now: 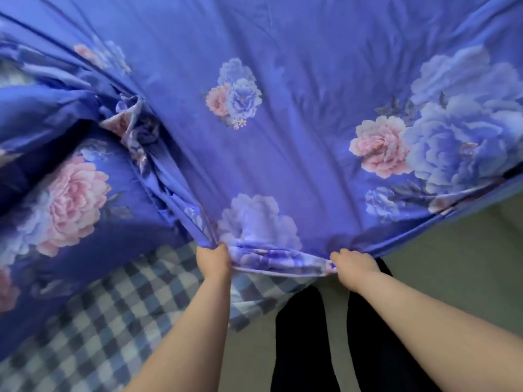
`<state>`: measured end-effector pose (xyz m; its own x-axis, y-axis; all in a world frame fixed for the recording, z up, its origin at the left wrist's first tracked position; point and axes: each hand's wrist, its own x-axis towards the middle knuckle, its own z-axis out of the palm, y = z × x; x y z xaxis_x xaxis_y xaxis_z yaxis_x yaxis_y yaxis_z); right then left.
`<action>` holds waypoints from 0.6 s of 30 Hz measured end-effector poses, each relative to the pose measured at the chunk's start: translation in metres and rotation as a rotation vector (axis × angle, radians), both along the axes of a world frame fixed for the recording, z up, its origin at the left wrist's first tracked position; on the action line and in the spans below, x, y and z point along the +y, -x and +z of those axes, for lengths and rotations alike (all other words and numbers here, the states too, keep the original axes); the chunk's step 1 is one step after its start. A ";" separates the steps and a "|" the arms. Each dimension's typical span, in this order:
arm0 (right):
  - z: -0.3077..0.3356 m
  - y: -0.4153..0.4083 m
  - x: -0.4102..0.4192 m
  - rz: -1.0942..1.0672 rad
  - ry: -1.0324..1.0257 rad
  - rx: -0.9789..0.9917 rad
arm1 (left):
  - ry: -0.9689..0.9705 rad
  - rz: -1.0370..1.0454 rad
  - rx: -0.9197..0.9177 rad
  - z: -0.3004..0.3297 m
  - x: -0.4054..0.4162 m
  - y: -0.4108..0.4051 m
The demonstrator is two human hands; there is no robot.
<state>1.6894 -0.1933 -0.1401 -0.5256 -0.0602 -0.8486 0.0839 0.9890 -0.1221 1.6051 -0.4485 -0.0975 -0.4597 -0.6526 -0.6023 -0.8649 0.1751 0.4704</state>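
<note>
So both hands are clamped onto the near edge of the blue floral duvet cover (283, 137), with a short stretch of bunched-up hem sagging between them. The left hand (214, 260) has its fingers curled tight round a gathered fold of fabric, and the right hand (353, 265) is doing the same a bit further along, knuckles up. From there the cover spreads up and away, filling pretty much the whole view, pulled fairly flat in the middle with big blue and pink peonies printed on it. Off to the left it's all crumpled and twisted into a knot of folds. Underneath, a blue-and-white checked sheet (93, 329) shows near the left forearm. Dark trouser legs (305, 343) and a pale floor (452, 267) sit below right.
</note>
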 end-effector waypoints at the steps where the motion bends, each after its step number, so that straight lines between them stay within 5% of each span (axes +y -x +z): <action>1: 0.003 -0.005 -0.008 0.002 -0.029 0.068 | 0.082 -0.066 -0.033 0.006 -0.002 -0.004; 5: 0.004 -0.021 -0.030 -0.041 0.041 0.490 | 0.280 -0.463 -0.096 0.016 -0.018 -0.027; 9: 0.006 -0.024 -0.063 0.149 0.244 0.640 | 0.365 -0.877 -0.282 0.015 -0.024 -0.042; 13: 0.013 -0.014 -0.101 0.213 0.339 0.457 | 0.411 -1.063 -0.488 0.015 -0.014 -0.053; 18: 0.008 -0.010 -0.099 -0.103 0.439 0.096 | 0.443 -1.179 -0.678 0.021 -0.003 -0.053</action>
